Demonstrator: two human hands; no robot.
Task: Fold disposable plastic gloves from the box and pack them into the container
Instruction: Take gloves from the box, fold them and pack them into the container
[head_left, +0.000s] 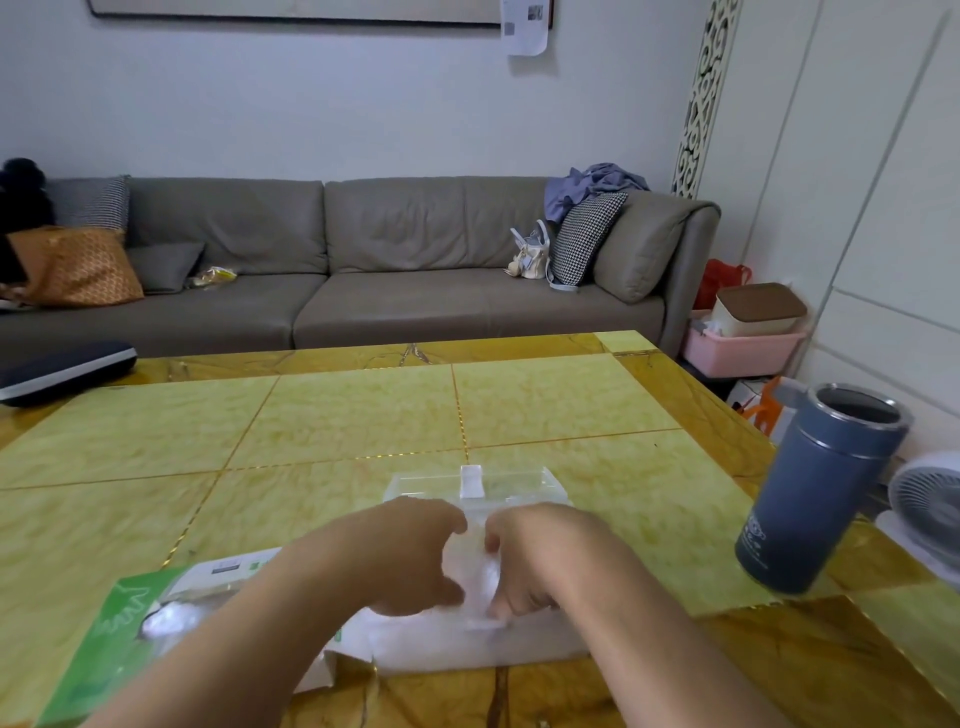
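Two bare forearms, no sleeves. Left hand (410, 553) and right hand (540, 558) ungloved; no visible watch.

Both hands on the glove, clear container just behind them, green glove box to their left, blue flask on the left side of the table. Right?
Not quite: the blue flask stands on the right side of the table, near its edge, as the head view shows. The rest holds: left hand and right hand work the glove, with the clear container just behind and the green glove box to their left.
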